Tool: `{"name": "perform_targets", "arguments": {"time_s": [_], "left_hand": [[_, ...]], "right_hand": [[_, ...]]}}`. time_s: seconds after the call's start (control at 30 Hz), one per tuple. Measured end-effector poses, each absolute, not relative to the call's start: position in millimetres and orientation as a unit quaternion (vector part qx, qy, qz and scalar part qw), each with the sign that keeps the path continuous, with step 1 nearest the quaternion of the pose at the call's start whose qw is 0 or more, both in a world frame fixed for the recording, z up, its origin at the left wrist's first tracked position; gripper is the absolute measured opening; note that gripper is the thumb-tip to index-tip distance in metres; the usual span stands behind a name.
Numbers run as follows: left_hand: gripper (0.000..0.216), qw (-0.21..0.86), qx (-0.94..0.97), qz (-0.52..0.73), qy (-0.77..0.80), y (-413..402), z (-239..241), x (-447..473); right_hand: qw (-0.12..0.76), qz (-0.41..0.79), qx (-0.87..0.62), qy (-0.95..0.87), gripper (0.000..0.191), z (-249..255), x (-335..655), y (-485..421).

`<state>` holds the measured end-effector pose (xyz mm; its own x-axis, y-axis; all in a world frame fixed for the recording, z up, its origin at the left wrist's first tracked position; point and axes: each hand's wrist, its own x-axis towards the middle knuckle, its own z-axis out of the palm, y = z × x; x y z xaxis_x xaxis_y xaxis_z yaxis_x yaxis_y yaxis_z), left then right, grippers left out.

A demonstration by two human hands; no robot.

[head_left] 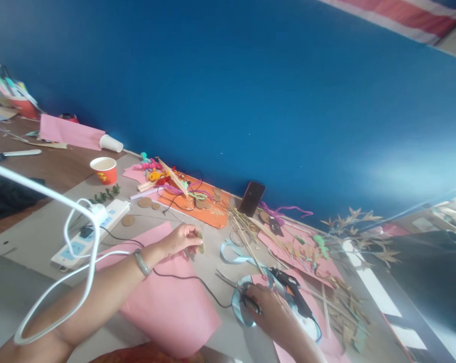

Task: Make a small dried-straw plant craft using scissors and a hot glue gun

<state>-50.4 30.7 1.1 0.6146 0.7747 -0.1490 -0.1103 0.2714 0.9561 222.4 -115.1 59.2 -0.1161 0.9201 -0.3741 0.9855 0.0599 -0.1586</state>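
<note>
My left hand (186, 239), with a bracelet at its wrist, pinches a small olive-green piece (201, 243), perhaps a leaf; its kind is not clear. Below that hand lies a pink paper sheet (171, 307). My right hand (269, 307) is closed round the dark handles of a pair of scissors (230, 280), whose blades are slightly apart and point toward the left hand. Light blue ribbon (233, 257) curls beside and under the scissors. Just right of that hand is a black tool that looks like a glue gun (294, 287).
A white power strip (89, 234) with a looping white cable (93, 262) is at left, near a paper cup (104, 170). Behind my hands are orange paper (212, 214), wooden discs and craft bits. A phone (252, 197) leans on the blue wall (231, 101). Dried stems (245, 222) lie right.
</note>
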Motion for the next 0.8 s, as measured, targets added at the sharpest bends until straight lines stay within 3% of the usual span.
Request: {"name": "perform_targets", "arguments": {"time_s": [0.47, 0.8], "left_hand": [[0.029, 0.744, 0.510, 0.304, 0.306, 30.4, 4.1, -50.3], [0.029, 0.742, 0.504, 0.302, 0.323, 28.4, 4.6, -50.2]], "right_hand": [[0.086, -0.177, 0.662, 0.723, 0.018, 55.2, 223.3, -118.3], [-0.004, -0.203, 0.654, 0.729, 0.011, 77.5, 226.7, -120.9]]}}
